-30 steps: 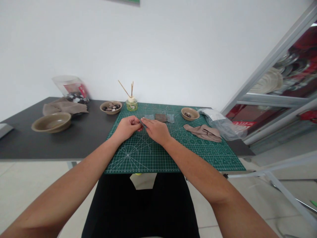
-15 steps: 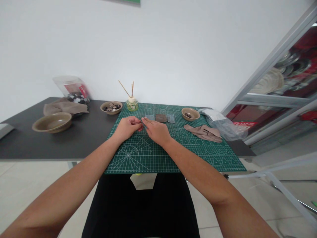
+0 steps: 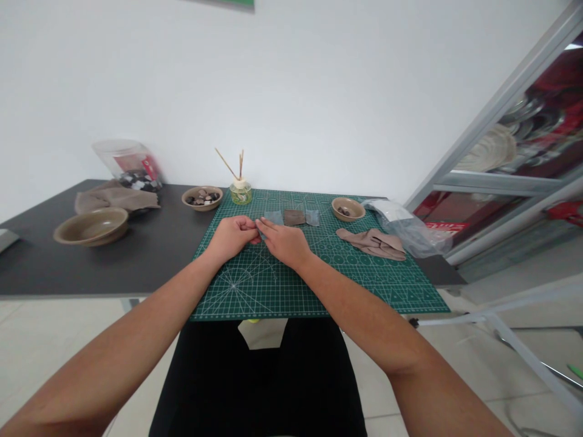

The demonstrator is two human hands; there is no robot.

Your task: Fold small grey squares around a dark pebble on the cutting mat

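I am pinching a small grey-blue fabric piece (image 3: 260, 227) between my left hand (image 3: 233, 235) and right hand (image 3: 285, 241), both closed on it. It is sitting right between my fingertips, and more fabric pieces (image 3: 294, 217) are lying just beyond my right hand.

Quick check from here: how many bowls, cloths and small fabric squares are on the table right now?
Bowls: 3, namely large bowl, pebble bowl, small bowl.
Cloths: 2, namely left cloth, right cloth.
Fabric squares: 3, in a row on the cutting mat.
Total: 8.
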